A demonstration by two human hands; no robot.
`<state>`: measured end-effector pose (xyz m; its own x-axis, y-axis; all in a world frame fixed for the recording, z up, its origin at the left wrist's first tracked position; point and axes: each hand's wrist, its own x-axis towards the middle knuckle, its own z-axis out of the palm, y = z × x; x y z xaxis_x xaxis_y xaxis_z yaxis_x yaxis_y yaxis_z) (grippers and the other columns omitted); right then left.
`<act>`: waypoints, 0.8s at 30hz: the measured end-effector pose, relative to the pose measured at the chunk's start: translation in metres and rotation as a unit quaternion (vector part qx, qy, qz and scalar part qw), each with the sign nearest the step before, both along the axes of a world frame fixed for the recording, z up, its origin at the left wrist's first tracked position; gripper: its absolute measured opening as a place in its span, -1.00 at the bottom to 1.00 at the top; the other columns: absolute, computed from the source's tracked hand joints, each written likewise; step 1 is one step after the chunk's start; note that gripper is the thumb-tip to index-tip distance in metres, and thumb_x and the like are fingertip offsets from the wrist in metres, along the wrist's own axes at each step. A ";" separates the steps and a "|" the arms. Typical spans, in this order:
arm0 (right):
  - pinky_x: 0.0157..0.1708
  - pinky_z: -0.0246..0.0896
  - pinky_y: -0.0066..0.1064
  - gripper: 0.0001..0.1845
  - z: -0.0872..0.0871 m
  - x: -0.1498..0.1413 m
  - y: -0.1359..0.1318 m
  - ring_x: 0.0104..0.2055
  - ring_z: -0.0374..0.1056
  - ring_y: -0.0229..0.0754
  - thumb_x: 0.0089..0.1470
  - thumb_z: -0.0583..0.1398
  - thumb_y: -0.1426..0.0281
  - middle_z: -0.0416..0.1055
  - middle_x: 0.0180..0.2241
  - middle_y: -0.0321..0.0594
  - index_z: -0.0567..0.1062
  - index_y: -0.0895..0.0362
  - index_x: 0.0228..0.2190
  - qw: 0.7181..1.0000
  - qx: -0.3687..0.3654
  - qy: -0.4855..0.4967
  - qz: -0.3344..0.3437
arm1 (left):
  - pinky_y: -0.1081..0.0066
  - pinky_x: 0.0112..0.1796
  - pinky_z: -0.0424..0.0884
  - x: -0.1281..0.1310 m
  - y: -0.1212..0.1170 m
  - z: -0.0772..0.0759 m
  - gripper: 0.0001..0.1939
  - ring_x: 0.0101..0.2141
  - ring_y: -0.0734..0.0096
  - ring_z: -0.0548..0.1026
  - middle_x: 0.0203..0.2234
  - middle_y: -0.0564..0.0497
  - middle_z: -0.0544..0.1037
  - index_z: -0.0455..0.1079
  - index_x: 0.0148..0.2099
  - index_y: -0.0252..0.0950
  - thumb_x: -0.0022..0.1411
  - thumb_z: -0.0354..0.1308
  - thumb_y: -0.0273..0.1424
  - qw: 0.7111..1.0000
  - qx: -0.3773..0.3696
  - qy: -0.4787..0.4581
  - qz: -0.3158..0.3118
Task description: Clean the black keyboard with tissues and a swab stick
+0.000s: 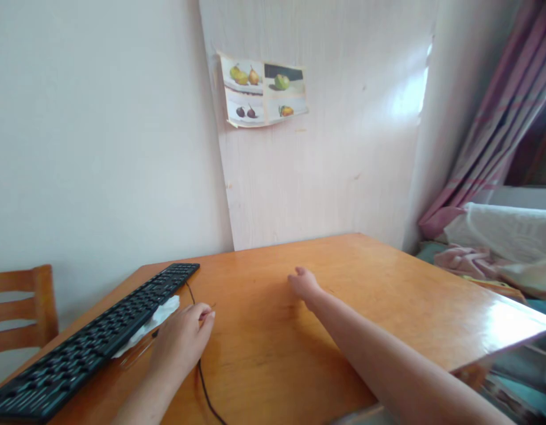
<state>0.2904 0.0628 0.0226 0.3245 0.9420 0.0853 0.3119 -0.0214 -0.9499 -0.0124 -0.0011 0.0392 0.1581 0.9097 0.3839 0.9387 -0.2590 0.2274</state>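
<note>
My left hand (184,336) lies on the orange wooden table (388,295) beside a black keyboard (95,336). Its fingers are closed round a thin object I cannot make out. A white crumpled tissue (160,316) sits between this hand and the keyboard. The keyboard's black cable (204,378) runs under the hand toward the table's near edge. My right hand (303,283) reaches out over the middle of the table, fingers curled down onto the wood, and I cannot see whether anything is under them.
A wooden chair (20,307) stands at the left behind the keyboard. A fruit picture (264,91) hangs on a pale board leaning against the wall. A bed with blankets (498,248) and a pink curtain (503,118) are at the right.
</note>
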 end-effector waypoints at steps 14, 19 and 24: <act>0.22 0.12 -0.20 -0.34 -0.004 -0.023 -0.029 0.25 0.26 -0.01 0.05 0.19 0.42 0.31 0.22 0.10 0.35 0.28 0.21 0.974 -0.021 -0.177 0.141 | 0.29 -0.08 0.32 -0.007 -0.002 -0.011 -0.75 -0.13 0.18 0.52 -0.24 -0.07 0.61 0.49 -0.21 -0.19 0.31 0.01 -0.24 0.993 0.093 -0.070 0.017; 0.22 0.13 -0.19 -0.36 0.002 -0.056 -0.041 0.24 0.28 0.00 0.12 0.16 0.36 0.31 0.22 0.16 0.34 0.34 0.21 0.940 0.015 -0.223 0.256 | 0.30 -0.10 0.41 -0.031 0.002 -0.005 -0.66 -0.15 0.22 0.54 -0.19 -0.09 0.61 0.49 -0.11 -0.26 0.26 0.07 -0.16 0.943 0.125 -0.295 0.092; 0.22 0.13 -0.16 -0.36 0.006 -0.097 -0.068 0.23 0.28 0.01 0.12 0.16 0.31 0.36 0.19 0.08 0.37 0.27 0.20 0.906 0.049 -0.237 0.347 | 0.23 0.03 0.36 -0.081 0.000 0.000 -0.51 -0.03 0.16 0.50 -0.07 -0.18 0.55 0.43 0.05 -0.34 0.25 0.07 -0.09 0.881 0.218 -0.348 0.238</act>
